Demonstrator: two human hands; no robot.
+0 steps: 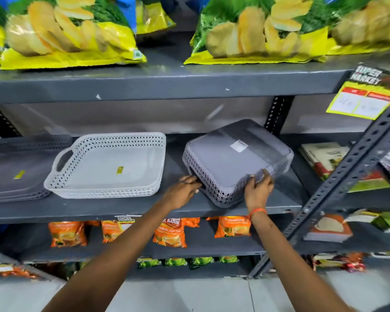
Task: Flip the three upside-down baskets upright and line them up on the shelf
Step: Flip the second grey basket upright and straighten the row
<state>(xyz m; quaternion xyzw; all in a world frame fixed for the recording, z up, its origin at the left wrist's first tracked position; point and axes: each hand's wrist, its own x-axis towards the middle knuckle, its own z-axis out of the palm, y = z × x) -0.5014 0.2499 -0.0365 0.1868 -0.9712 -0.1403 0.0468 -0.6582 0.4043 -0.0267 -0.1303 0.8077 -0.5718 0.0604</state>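
Note:
Three perforated plastic baskets sit on the grey middle shelf (122, 207). A dark grey basket (16, 167) lies at the far left, partly cut off and blurred. A white basket (108, 163) stands upright in the middle, its inside showing a yellow sticker. On the right a grey basket (232, 161) is upside down, bottom up with a white label, tilted with its far side raised. My left hand (185, 188) grips its left handle slot. My right hand (258, 188) holds its near right corner.
Large chip bags (72, 32) fill the shelf above. Orange packets (68, 234) and green packets (176, 262) sit on the shelves below. A slotted metal upright (338, 179) runs diagonally at the right, with books (324, 158) and boxes behind it. A yellow price tag (365, 95) hangs top right.

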